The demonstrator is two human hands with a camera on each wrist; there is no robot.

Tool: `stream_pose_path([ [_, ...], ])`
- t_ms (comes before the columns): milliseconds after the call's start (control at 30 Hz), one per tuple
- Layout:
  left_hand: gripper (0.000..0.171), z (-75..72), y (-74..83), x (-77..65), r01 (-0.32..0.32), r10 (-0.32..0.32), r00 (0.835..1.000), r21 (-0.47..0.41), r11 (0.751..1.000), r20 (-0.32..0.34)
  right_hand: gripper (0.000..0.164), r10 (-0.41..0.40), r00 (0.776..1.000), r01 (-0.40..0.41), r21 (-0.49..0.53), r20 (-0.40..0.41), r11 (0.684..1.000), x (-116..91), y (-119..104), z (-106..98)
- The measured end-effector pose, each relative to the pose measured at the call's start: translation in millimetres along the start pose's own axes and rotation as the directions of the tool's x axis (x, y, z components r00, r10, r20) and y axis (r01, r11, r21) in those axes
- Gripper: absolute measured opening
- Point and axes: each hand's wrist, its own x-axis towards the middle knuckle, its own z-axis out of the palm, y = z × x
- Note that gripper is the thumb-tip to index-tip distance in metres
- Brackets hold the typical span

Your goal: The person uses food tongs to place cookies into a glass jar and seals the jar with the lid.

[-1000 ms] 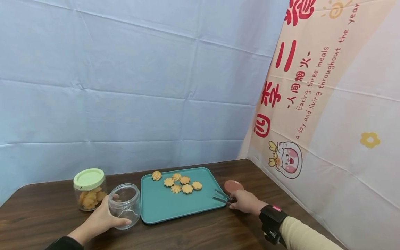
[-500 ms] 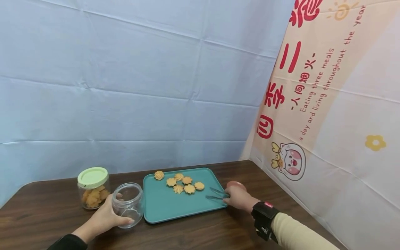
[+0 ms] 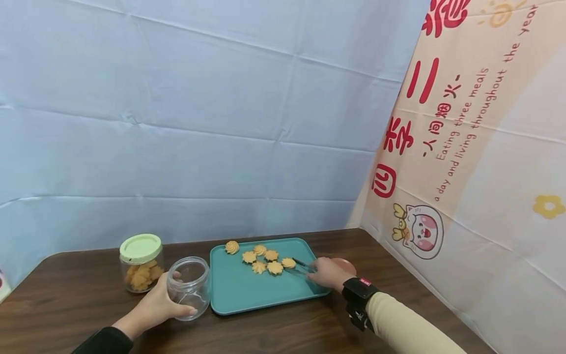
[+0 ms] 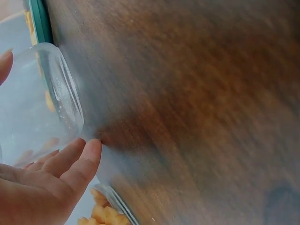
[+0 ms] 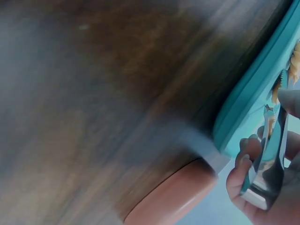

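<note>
Plainly, a light blue cloth [image 3: 199,123] hangs behind my dark wooden tabletop [image 3: 265,334]. On it lies a teal tray [image 3: 247,292] bearing seven cookies [image 3: 275,268], six grouped and one swirled one apart at the far left corner. At the tray's left edge is an open clear jar [image 3: 189,287]; behind it and further left stands a lidded jar [image 3: 125,268] with golden pieces [image 3: 143,277] inside and a pale green lid [image 3: 141,247] on. A reddish-brown disc [image 3: 347,266] lies just beyond my right hand [image 3: 328,273].

My left hand [image 3: 155,306] wraps the clear jar from the left, thumb in front, fingers behind. My right hand grips the metal tongs [image 5: 272,176] between thumb and fingers, reaching in over the tray's right side. The tongs' tips are at the rightmost cookie; whether they touch it I cannot tell.

Since the earlier frames, I have brought the tongs inward from the tray's right edge, while the cookies keep their arrangement.
</note>
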Motion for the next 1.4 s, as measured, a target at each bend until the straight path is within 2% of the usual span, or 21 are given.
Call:
stream_pose_path([
  [233, 0.091, 2.9, -1.4, -0.1, -0.010, 0.010, 1.000, 0.014, 1.000, -0.021, 0.040, 0.024, 1.000, -0.024, 0.004, 0.013, 1.000, 4.7, -9.3, 1.0],
  [467, 0.096, 1.9, -2.1, -1.1, 0.003, -0.003, 1.000, 0.025, 1.000, -0.021, 0.039, -0.011, 1.000, 0.011, 0.015, -0.030, 1.000, 4.2, -13.0, 4.8],
  [567, 0.100, 0.6, -0.4, -2.7, 0.014, -0.014, 1.000, 0.012, 1.000, -0.007, 0.038, -0.023, 0.999, 0.024, 0.019, -0.047, 1.000, 1.6, -13.5, 3.4],
  [733, 0.102, -2.3, 2.2, -5.0, 0.032, -0.031, 0.999, -0.056, 0.998, 0.013, 0.036, -0.021, 0.997, 0.023, 0.027, -0.078, 0.999, -2.1, -15.8, -3.9],
  [1100, 0.103, 0.1, 4.1, -2.0, -0.045, 0.042, 0.998, -0.080, 0.996, -0.042, 0.038, 0.014, 0.996, -0.012, 0.021, -0.093, 1.000, -11.4, -22.6, -17.6],
  [1267, 0.099, 0.4, 3.7, -2.1, -0.070, 0.066, 0.996, -0.069, 0.995, -0.059, 0.039, -0.014, 0.996, 0.018, 0.041, -0.093, 0.999, -17.4, -29.4, -22.2],
  [1400, 0.101, -2.8, 3.3, -1.1, -0.089, 0.087, 0.996, -0.078, 0.993, -0.036, 0.038, -0.056, 0.994, 0.062, 0.054, -0.097, 0.997, -24.0, -36.6, -27.1],
])
